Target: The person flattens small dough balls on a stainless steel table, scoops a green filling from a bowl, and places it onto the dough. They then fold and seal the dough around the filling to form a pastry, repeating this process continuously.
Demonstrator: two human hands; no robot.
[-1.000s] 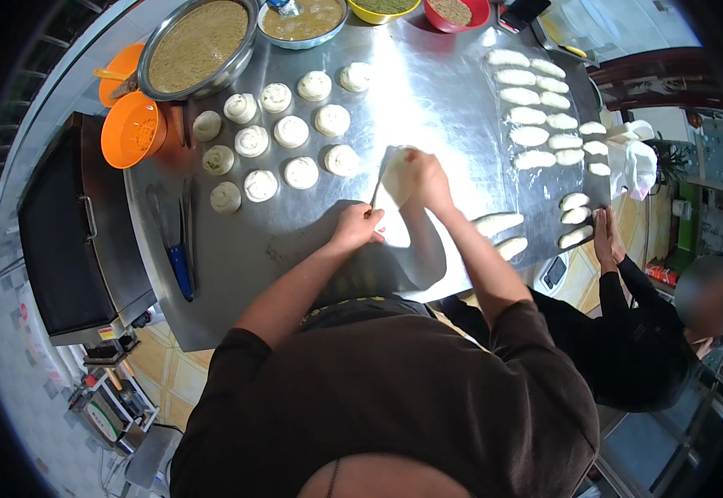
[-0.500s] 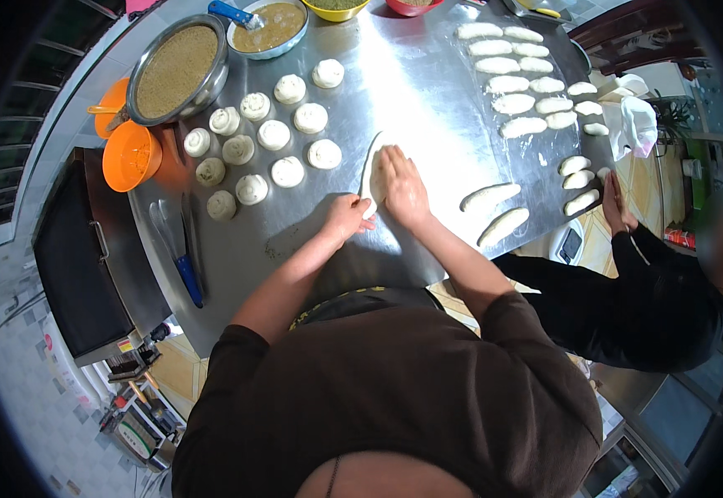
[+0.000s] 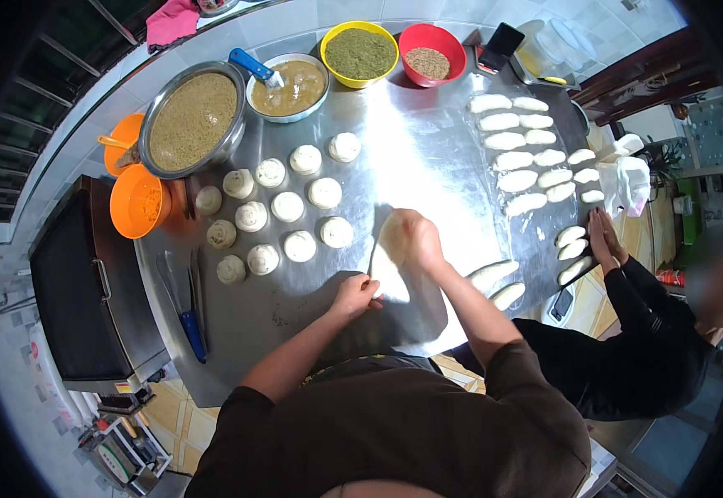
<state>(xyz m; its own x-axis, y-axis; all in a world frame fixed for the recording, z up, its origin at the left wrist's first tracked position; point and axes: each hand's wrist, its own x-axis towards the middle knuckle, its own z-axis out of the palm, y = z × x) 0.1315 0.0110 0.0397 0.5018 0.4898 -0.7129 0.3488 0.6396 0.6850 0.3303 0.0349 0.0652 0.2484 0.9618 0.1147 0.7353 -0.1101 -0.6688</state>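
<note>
A flattened strip of dough (image 3: 389, 256) lies lengthwise on the steel table in front of me. My left hand (image 3: 356, 297) pinches its near end between thumb and fingers. At the far end, my right hand (image 3: 419, 239) is curled over the dough with the fingers bent in; the fingertips are partly hidden. Left of the strip stand several coiled dough rounds (image 3: 300, 246). Right of my right forearm are two longer dough pieces (image 3: 492, 274), one partly behind the arm.
A metal basin of brown paste (image 3: 193, 123), a bowl of brown sauce (image 3: 291, 87), a yellow bowl (image 3: 360, 55) and a red bowl (image 3: 433, 55) line the back. A blue-handled knife (image 3: 192, 336) lies left. Dough logs (image 3: 517, 181) fill the right, where a co-worker's hands (image 3: 608, 241) work.
My right hand has gone from lying flat on the dough to curling over its far end. The left hand still holds the near end. The view has tilted up, showing more of the back.
</note>
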